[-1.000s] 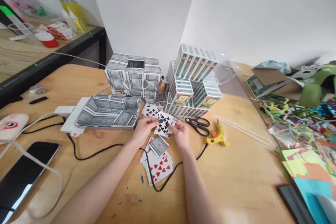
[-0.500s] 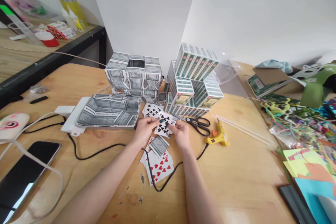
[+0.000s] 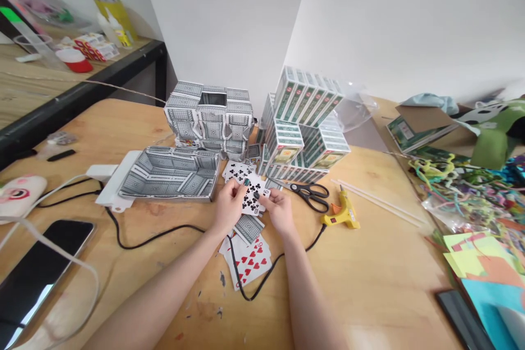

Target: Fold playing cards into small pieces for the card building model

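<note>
"10" on clubs card [image 3: 251, 205]. Beyond it, "8" on second clubs card [image 3: 235, 170]. Nearer the viewer, hearts card [image 3: 248, 266]: 9 or 6, unclear. Right of it, boxes [image 3: 305, 99]: print too small.

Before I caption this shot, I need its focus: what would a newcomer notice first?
Probably the tall stack of green boxes, right of centre, then the yellow glue gun, right of the scissors. In the middle, the left hand and right hand hold playing cards.
</note>
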`<state>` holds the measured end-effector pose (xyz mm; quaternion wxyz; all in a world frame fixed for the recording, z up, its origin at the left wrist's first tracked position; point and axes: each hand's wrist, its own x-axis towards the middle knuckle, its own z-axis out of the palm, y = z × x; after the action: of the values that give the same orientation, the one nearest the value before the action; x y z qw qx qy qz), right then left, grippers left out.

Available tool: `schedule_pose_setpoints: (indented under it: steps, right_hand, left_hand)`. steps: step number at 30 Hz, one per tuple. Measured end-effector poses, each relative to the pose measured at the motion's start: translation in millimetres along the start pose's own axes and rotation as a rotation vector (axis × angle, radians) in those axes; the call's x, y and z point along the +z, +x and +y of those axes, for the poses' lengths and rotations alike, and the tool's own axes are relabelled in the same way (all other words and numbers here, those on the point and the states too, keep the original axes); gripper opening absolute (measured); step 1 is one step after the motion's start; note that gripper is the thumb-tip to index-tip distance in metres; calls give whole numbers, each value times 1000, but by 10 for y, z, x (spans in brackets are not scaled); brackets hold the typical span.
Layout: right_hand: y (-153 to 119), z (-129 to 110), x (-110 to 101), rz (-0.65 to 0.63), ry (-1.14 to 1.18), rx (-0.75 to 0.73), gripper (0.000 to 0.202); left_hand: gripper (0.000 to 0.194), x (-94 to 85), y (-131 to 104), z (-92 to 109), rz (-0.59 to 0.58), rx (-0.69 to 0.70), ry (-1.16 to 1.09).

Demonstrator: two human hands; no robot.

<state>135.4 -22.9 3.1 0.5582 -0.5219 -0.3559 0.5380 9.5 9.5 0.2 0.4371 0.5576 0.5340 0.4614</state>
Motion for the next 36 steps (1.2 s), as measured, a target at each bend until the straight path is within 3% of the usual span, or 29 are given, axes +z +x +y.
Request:
schedule_pose_setpoints:
  steps: [15,36]
  right_hand:
    - [-13,-11,-20,3,63,16,33]
    - [-36,-54,2,-17,78,29,34]
  left_hand:
    - [31,5,-27,56,-50,2,123]
    - [38,2,-95,39,-34,131,197]
